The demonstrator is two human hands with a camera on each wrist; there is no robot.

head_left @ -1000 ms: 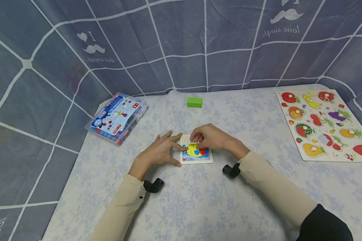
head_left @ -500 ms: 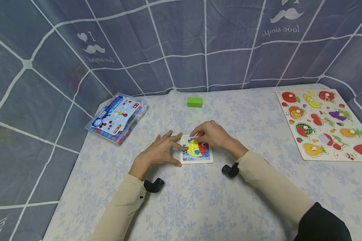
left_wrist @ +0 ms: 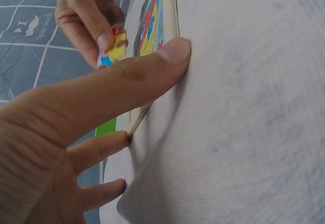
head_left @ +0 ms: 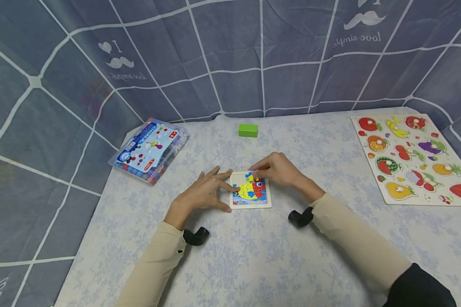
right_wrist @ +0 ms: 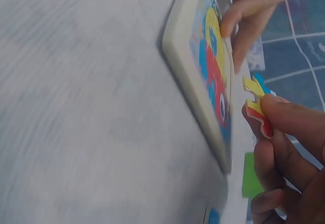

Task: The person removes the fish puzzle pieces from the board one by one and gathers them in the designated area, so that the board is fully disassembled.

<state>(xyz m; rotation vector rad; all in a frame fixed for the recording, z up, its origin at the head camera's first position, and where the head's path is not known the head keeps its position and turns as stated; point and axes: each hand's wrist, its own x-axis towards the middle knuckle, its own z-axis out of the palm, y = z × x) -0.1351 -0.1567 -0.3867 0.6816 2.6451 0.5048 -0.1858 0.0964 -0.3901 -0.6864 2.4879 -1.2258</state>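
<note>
A small jigsaw puzzle (head_left: pixel 253 200) in a pale frame lies on the table, its picture a yellow fish with a red head. My left hand (head_left: pixel 204 192) steadies it with fingers spread, index fingertip on the picture and thumb (left_wrist: pixel 175 51) at the frame's near left corner. Between thumb and fingers, my right hand (head_left: pixel 279 169) pinches a puzzle piece (right_wrist: pixel 254 113) coloured yellow, red and blue. In the right wrist view this piece is held off the board, near the frame's far side. The fingers cover part of the piece in the head view.
A green block (head_left: pixel 248 130) lies behind the puzzle. At the back left sits a clear plastic box (head_left: pixel 150 149) of colourful small parts. A fruit-picture board (head_left: pixel 418 160) lies on the right. Grey-blue checked cloth (head_left: pixel 238 55) hangs behind the table (head_left: pixel 246 260).
Over the last second my right hand has shifted slightly right and away from me with the piece, uncovering more of the fish's red head. The left hand has kept its place.
</note>
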